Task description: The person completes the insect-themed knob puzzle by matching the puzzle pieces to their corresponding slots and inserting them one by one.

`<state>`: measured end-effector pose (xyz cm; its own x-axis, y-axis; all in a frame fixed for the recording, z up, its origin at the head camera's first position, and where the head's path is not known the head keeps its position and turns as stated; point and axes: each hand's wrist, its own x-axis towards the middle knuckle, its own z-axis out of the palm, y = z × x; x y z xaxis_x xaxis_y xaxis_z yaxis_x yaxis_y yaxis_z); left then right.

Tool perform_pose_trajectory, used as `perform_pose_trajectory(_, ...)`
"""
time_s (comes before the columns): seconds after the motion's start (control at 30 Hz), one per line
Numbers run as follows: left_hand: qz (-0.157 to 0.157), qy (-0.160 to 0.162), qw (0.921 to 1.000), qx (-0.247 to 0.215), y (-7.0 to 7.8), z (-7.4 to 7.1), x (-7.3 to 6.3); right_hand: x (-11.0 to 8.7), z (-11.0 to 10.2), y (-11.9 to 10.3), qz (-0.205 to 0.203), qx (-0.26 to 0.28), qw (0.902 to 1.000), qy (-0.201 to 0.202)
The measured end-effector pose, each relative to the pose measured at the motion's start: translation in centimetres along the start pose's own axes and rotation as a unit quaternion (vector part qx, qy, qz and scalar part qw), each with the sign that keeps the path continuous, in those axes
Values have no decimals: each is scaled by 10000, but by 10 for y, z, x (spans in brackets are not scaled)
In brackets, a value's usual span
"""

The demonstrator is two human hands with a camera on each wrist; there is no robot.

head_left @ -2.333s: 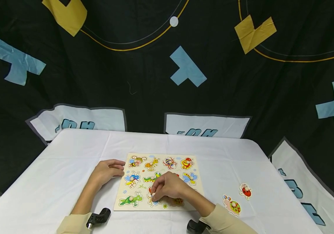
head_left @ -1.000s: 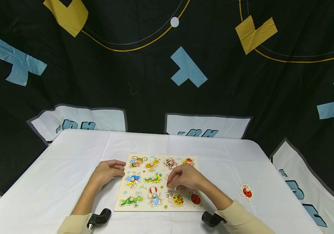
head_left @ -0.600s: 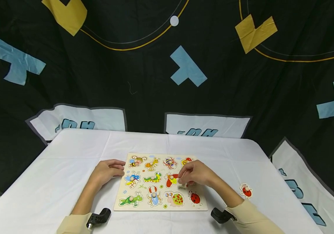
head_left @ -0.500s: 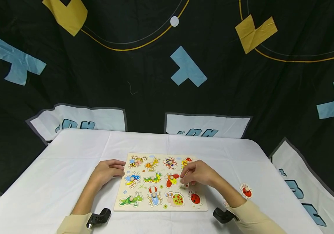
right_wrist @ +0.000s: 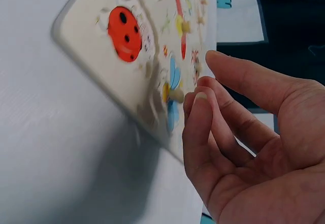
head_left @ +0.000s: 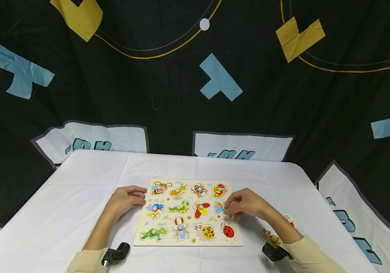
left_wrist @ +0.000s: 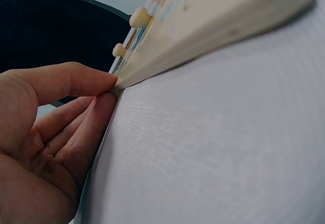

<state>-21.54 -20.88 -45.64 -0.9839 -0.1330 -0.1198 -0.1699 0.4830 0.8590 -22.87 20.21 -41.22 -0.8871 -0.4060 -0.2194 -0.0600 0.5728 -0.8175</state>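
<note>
A wooden insect peg puzzle board lies on the white table. My left hand touches its left edge with fairly straight fingers; the left wrist view has the fingertips against the board's rim. Over the board's right side is my right hand, beside the blue-winged bee piece. In the right wrist view that piece's wooden knob shows just past the fingertips, and nothing is held. The beetle piece and firefly piece sit in the board. Ladybug and snail recesses show without knobs.
A loose snail piece lies on the table right of the board, partly behind the right wrist camera. A ladybug piece beyond it is mostly covered by the right forearm. A black curtain hangs behind the table.
My right hand has moved from the beetle piece across the firefly area to the board's right side, baring those pieces and the lower recesses. The left hand stays at the left edge.
</note>
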Motion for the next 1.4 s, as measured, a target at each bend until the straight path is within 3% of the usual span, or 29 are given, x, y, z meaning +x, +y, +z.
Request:
perform_pose_trajectory(0.3, 14, -5, 10000, -39, -2, 0, 2, -8, -13, 16, 95, -186, 9998, -43)
perform_pose_trajectory(0.5, -8, -90, 9996, -255, -2, 1, 2, -15, -22, 21, 183, -255, 9991, -290)
perform_pose_trajectory(1.4, -24, -32, 9999, -156, -1, 0, 1, -49, -58, 47, 392, -565, 9951, -712)
